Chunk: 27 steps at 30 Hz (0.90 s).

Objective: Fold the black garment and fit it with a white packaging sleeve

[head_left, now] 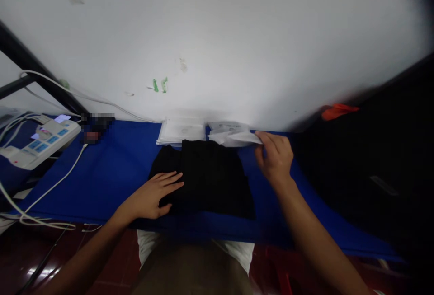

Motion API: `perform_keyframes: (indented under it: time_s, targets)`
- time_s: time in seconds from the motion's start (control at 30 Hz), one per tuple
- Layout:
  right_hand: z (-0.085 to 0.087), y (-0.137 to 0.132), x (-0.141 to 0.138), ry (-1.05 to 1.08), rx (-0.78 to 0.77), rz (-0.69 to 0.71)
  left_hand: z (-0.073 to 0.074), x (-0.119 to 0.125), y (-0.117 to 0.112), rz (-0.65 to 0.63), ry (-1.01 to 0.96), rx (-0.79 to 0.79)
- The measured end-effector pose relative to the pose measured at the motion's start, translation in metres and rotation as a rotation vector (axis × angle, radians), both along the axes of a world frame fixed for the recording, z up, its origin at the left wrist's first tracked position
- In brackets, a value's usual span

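A folded black garment [210,177] lies on the blue table [111,168] in front of me. My left hand [154,195] rests flat on its left side, fingers stretched out. My right hand [275,156] is at the garment's far right corner, fingers pinched on the edge of a clear plastic bag [233,138]. That bag comes off a pile of clear bags [228,128] against the wall. A second pile of flat clear bags [181,131] lies just left of it.
A white power strip [42,140] with cables [50,189] sits at the table's left end. A white wall [217,37] rises right behind the table. A dark heap [373,168] with an orange object [337,111] fills the right side.
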State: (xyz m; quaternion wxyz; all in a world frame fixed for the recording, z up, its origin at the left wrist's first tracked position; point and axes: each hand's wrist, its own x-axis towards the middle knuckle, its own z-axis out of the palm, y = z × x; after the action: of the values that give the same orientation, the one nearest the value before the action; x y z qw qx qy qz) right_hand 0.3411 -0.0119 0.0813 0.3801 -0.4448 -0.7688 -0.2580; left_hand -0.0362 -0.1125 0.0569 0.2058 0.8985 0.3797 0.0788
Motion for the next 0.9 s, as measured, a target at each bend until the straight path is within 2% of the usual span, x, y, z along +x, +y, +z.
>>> perform_keyframes:
  time_s: [0.1,0.17,0.2,0.27,0.37,0.43,0.5,0.63,0.77,0.9]
  targets:
    - [0.002,0.027,-0.004,0.053,0.093,-0.148,-0.001,0.0,-0.002,0.02,-0.007,-0.011]
    - [-0.002,0.042,-0.006,0.063,0.097,-0.212,-0.002,0.001,-0.003,0.028,-0.017,-0.014]
    - [-0.006,0.048,-0.008,0.041,0.059,-0.208,-0.003,0.0,-0.004,0.03,-0.023,-0.012]
    - [-0.018,0.056,-0.01,-0.061,-0.091,-0.114,-0.004,0.0,-0.004,0.034,-0.037,-0.009]
    - [-0.04,0.058,-0.009,-0.176,-0.312,0.06,-0.005,-0.003,-0.006,0.039,-0.048,-0.006]
    - [-0.051,0.055,-0.005,-0.153,-0.369,0.104,-0.004,-0.004,-0.007,0.032,-0.044,-0.011]
    - [-0.055,0.05,0.0,-0.108,-0.381,0.132,-0.004,-0.005,-0.008,0.022,-0.035,-0.018]
    - [-0.053,0.039,0.005,-0.071,-0.416,0.198,-0.003,-0.005,-0.008,0.037,-0.071,0.019]
    - [-0.054,0.035,0.007,-0.075,-0.404,0.121,-0.003,-0.003,-0.006,0.038,-0.13,0.088]
    - [-0.058,0.046,0.01,-0.034,-0.328,0.034,-0.003,-0.002,-0.007,0.048,-0.129,0.103]
